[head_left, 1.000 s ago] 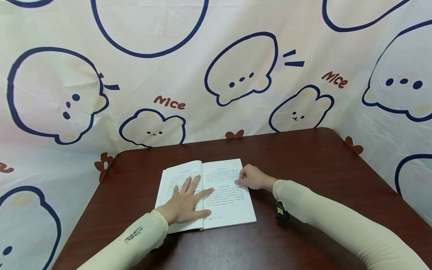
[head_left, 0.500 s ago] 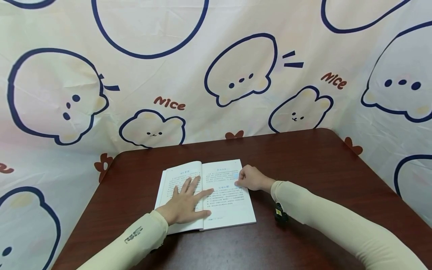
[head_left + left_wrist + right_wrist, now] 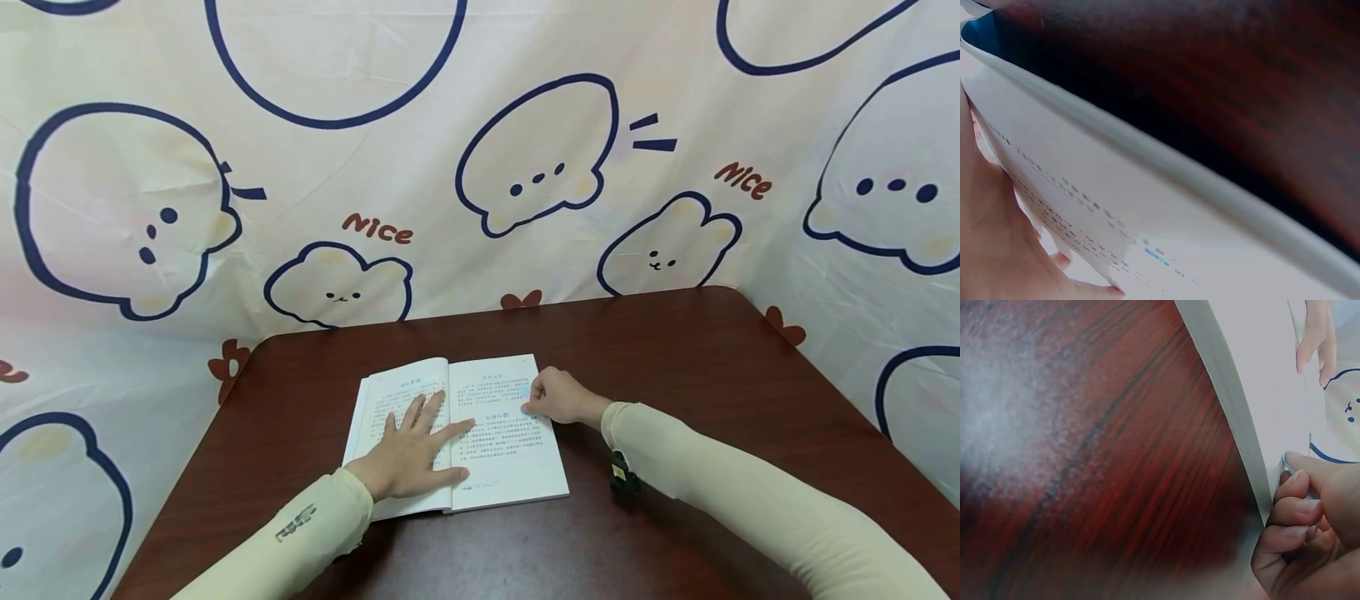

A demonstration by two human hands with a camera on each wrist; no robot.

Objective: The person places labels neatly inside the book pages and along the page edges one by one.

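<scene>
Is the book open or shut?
Open: the book lies on the table with two printed pages showing, the left hand spread over them.

The person wore long cream sleeves with close-fitting cuffs. The left sleeve [image 3: 262, 567] bore a dark printed mark [image 3: 296, 522]; the right sleeve [image 3: 720, 467] wrinkled near the elbow. A small black box [image 3: 628, 485] with a yellow patch [image 3: 618, 472] sat below the right cuff. The left hand [image 3: 411, 454] and right hand [image 3: 561, 396] were bare

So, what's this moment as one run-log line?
open book: on table | left hand: spread across book | right hand: curled at book's right edge, apparently pinching pale blue slip
</scene>
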